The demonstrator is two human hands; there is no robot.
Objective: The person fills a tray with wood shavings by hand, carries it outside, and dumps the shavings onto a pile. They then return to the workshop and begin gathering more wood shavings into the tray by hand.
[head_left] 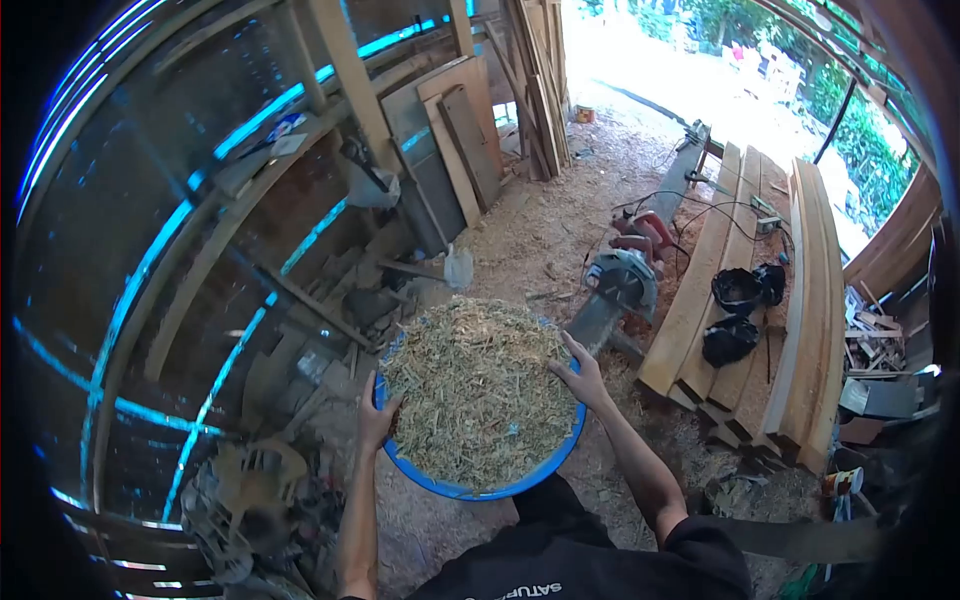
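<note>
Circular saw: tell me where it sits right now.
In the head view the circular saw lies on the sawdust floor just beyond the right hand, left of the stacked planks.

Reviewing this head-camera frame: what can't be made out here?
- Inside of the blue basin: buried under the heaped wood shavings.
- Left hand and right hand on the rim: parts of the fingers are lost in the shavings.
- Black bags on the planks: contents not visible.
- Left wall: too dark and distorted.

Black short-sleeved shirt (580, 565), pale lettering.
</note>
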